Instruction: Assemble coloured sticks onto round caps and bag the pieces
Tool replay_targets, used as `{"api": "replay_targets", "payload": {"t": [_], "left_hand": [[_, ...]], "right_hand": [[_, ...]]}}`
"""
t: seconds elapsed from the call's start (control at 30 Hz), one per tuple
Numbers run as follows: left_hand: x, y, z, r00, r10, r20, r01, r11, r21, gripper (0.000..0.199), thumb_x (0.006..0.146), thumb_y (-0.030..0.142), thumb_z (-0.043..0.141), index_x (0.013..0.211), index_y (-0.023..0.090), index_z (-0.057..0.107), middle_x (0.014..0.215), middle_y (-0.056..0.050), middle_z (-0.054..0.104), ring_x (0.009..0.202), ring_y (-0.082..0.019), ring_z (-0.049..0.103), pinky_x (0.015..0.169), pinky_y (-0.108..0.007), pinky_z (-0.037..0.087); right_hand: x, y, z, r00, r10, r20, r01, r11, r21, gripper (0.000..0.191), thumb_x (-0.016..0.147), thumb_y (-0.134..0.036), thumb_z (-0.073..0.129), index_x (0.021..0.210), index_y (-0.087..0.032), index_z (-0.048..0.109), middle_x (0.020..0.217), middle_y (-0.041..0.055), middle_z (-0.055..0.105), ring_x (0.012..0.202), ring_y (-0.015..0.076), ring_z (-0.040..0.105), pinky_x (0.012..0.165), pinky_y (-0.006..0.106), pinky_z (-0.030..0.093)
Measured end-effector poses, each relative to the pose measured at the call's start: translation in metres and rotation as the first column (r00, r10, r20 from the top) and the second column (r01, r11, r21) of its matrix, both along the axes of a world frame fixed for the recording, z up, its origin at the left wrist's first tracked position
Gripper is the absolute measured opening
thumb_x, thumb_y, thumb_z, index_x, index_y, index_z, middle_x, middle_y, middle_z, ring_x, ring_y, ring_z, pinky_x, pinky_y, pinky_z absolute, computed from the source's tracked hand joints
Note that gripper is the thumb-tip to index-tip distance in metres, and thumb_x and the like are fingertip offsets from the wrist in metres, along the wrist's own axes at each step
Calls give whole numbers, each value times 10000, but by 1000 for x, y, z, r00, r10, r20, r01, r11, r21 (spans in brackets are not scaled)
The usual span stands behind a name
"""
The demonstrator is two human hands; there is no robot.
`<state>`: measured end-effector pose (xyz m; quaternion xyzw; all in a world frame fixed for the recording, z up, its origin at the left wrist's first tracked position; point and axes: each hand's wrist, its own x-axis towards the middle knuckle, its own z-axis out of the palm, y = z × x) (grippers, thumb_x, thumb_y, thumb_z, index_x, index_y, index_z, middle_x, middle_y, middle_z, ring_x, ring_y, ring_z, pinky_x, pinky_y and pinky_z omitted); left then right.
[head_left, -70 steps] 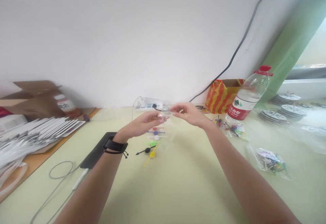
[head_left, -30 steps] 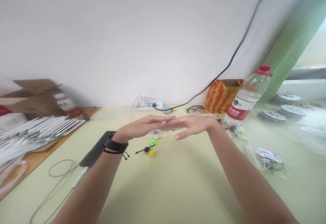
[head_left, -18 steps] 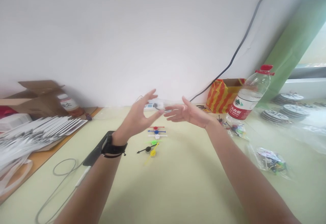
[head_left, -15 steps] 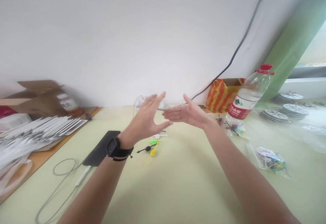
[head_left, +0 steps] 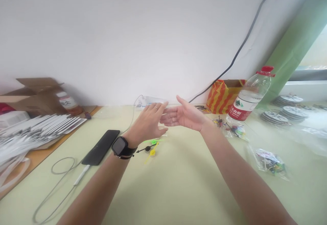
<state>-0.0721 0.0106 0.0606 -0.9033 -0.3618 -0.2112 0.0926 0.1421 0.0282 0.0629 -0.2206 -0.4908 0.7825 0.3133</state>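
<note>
My left hand, wearing a ring and a black smartwatch, is raised over the table with nothing in it, its thumb apart from the fingers. Facing it, my right hand is stretched out flat with the thumb up, also holding nothing. The fingertips of both hands meet or overlap; whether they touch I cannot tell. Below the left hand lie small clock hands with round hubs: a green one, a black one and a yellow one. Further pieces behind them are mostly hidden by my left hand.
A black phone with a white cable lies left, near a stack of white items, a cardboard box and a bottle. Rightward stand a striped bag, a water bottle, bagged small parts and stacked discs.
My hands have come closer together, so the fingertips now meet in view. The left hand has turned flatter and lower, and the watch face shows more.
</note>
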Motion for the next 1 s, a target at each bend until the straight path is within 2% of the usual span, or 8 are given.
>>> {"api": "replay_targets", "payload": {"t": [0.1, 0.2, 0.23, 0.3, 0.43, 0.57, 0.7, 1.0], "left_hand": [[-17, 12, -3, 998, 64, -8, -65, 996, -64, 774, 842, 420, 693, 1512, 222, 359, 1293, -138, 584, 1186, -362, 546, 1008, -490, 422], [-41, 30, -8, 990, 138, 2, -135, 968, -212, 859, 823, 576, 682, 1536, 243, 336, 1200, -121, 617, 1115, -355, 592, 963, -462, 439], [-50, 35, -11, 985, 171, 7, -162, 949, -269, 887, 817, 611, 676, 1547, 255, 322, 1186, -115, 619, 1074, -341, 607, 930, -445, 453], [-66, 44, -15, 974, 225, 36, -197, 910, -364, 906, 802, 653, 671, 1549, 270, 328, 1191, -106, 615, 1002, -310, 623, 867, -411, 469], [-84, 56, -22, 963, 250, 96, -168, 842, -513, 951, 750, 693, 707, 1521, 233, 394, 1158, -107, 627, 986, -289, 622, 833, -379, 470], [-85, 58, -22, 963, 240, 125, -123, 799, -588, 884, 734, 706, 717, 1449, 239, 488, 1110, -97, 646, 959, -279, 628, 790, -360, 475], [-80, 52, -15, 969, 193, 155, -52, 771, -634, 808, 765, 690, 705, 1413, 244, 515, 1096, -94, 647, 919, -258, 636, 775, -347, 489], [-80, 47, -11, 972, 189, 141, -46, 740, -671, 778, 806, 678, 679, 1433, 258, 489, 1122, -93, 634, 926, -251, 634, 802, -354, 505]], "right_hand": [[2, 12, -7, 965, -260, 40, 251, 954, 162, 632, 983, -671, 381, 1010, -151, 737, 1133, 161, 754, 1077, 275, 700, 980, 401, 534], [-2, 28, -27, 770, -634, 72, 560, 725, 401, 501, 939, -634, 491, 946, -185, 713, 1021, 127, 757, 999, 255, 694, 889, 360, 546], [-5, 32, -36, 687, -718, 109, 585, 636, 503, 445, 938, -593, 508, 944, -190, 699, 1005, 113, 750, 984, 248, 683, 882, 362, 539], [-14, 37, -55, 601, -776, 192, 457, 531, 714, 353, 967, -476, 461, 965, -198, 677, 1029, 91, 730, 1002, 237, 654, 908, 383, 515], [-37, 28, -87, 709, -642, 292, 198, 578, 792, 111, 868, -288, 649, 912, -212, 717, 1100, 68, 711, 1061, 243, 638, 940, 367, 488], [-50, 17, -105, 731, -516, 447, -86, 580, 810, 167, 868, -205, 678, 1030, -211, 718, 1187, 85, 683, 1121, 257, 615, 965, 361, 458], [-51, 20, -112, 698, -541, 469, -81, 592, 802, 190, 913, -202, 632, 1088, -200, 704, 1141, 88, 694, 1043, 241, 634, 896, 347, 472], [-47, 35, -120, 701, -593, 395, 48, 593, 804, 162, 820, -96, 630, 881, -167, 762, 942, 76, 748, 828, 201, 678, 772, 314, 519]]}}
